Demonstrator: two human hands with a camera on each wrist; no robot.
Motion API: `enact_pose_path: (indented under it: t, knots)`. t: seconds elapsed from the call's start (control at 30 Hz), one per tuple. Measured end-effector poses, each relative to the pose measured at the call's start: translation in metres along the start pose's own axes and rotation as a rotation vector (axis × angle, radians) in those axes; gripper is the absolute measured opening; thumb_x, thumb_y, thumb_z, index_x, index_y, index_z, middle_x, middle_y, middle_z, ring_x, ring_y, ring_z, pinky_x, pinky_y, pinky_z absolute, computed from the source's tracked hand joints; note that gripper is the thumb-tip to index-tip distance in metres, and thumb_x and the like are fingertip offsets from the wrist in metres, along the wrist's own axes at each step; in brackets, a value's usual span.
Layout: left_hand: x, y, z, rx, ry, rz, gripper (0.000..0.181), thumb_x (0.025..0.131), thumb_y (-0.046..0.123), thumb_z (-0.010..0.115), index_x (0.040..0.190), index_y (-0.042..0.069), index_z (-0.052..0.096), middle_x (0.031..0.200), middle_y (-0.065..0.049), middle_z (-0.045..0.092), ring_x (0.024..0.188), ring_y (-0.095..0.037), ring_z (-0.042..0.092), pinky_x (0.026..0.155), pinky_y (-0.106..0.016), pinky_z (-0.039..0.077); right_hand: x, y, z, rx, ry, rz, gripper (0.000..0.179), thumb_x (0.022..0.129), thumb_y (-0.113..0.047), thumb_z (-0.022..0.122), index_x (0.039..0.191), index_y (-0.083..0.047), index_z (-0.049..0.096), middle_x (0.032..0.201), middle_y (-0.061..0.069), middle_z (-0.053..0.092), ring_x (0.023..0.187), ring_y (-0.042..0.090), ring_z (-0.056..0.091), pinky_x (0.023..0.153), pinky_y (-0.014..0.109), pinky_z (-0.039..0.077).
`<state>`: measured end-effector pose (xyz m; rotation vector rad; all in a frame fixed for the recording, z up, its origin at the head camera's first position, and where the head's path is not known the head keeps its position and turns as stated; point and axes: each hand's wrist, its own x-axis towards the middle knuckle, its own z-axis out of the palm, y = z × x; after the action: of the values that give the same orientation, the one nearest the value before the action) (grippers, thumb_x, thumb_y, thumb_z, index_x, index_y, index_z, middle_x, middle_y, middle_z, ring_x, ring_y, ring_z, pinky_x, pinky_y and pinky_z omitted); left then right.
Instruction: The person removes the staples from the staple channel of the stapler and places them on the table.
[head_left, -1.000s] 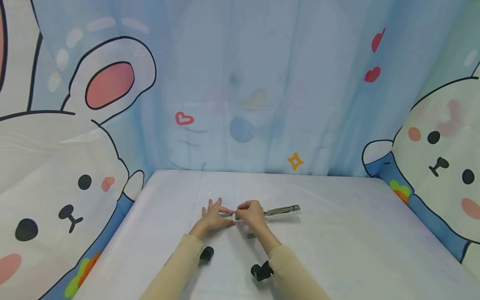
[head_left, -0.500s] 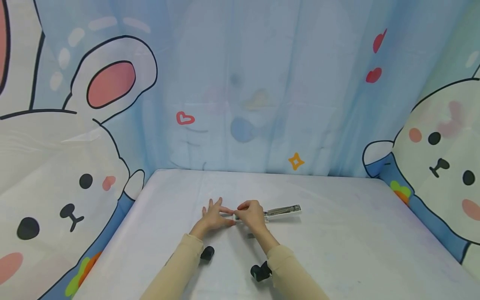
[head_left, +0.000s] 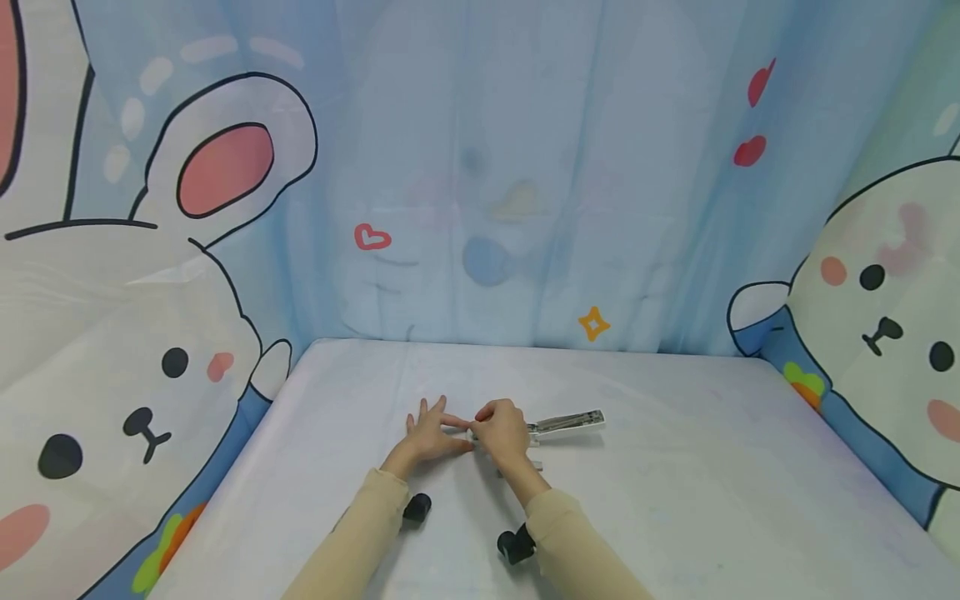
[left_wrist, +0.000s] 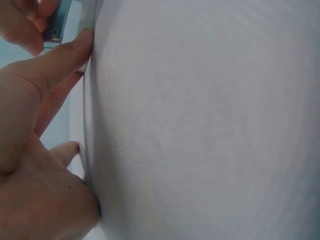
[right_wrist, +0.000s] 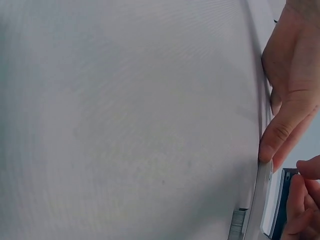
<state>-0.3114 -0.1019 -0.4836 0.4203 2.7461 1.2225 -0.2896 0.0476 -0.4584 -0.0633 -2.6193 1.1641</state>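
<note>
Right grip (head_left: 501,428): fingers curled, pinching the near end of the stapler (head_left: 558,423).
Left grip (head_left: 429,432): fingers straight and spread – pressing flat, thumb at the stapler's end.
Stapler: lies opened out on the counter (head_left: 675,467) – mid-counter.
Nearby: loose staple strip (right_wrist: 236,224) just beside it.

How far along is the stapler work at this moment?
Done: the stapler lies opened out on the table. In hand: the right hand pinches its near end, the left hand rests flat beside it. Left: a staple strip lies loose on the table.
</note>
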Motion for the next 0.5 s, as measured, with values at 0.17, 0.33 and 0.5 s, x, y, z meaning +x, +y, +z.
enact_pose_path:
  t: [0.17,0.33,0.5]
  knots:
    - [-0.0008,0.0013,-0.0002,-0.002,-0.001,-0.003,0.034,0.08,0.029,0.082,0.11,0.012,0.077,0.159,-0.027,0.02,0.146,-0.05,-0.004,0.111,-0.068,-0.005,0.0007,0.0013,0.0007,0.027,0.002,0.024,0.005,0.076,-0.006,0.077,0.075,-0.006,0.072,0.068,0.003,0.068,0.058,0.017,0.059,0.049,0.03,0.044]
    - [-0.002,0.0023,0.0001,-0.009,-0.001,-0.007,0.035,0.08,0.028,0.082,0.11,0.012,0.077,0.159,-0.026,0.019,0.147,-0.049,-0.004,0.112,-0.067,-0.006,0.0008,0.0024,0.0003,0.078,-0.013,0.065,0.003,0.077,-0.006,0.076,0.078,-0.004,0.074,0.069,0.004,0.069,0.06,0.016,0.059,0.051,0.028,0.044]
    - [-0.0015,0.0024,0.0,-0.01,0.0,-0.005,0.036,0.08,0.028,0.082,0.111,0.011,0.076,0.159,-0.026,0.019,0.147,-0.049,-0.004,0.112,-0.067,-0.006,0.0012,0.0013,-0.0024,0.096,-0.021,0.092,0.004,0.078,-0.007,0.073,0.078,-0.003,0.074,0.071,0.004,0.07,0.061,0.017,0.06,0.051,0.028,0.044]
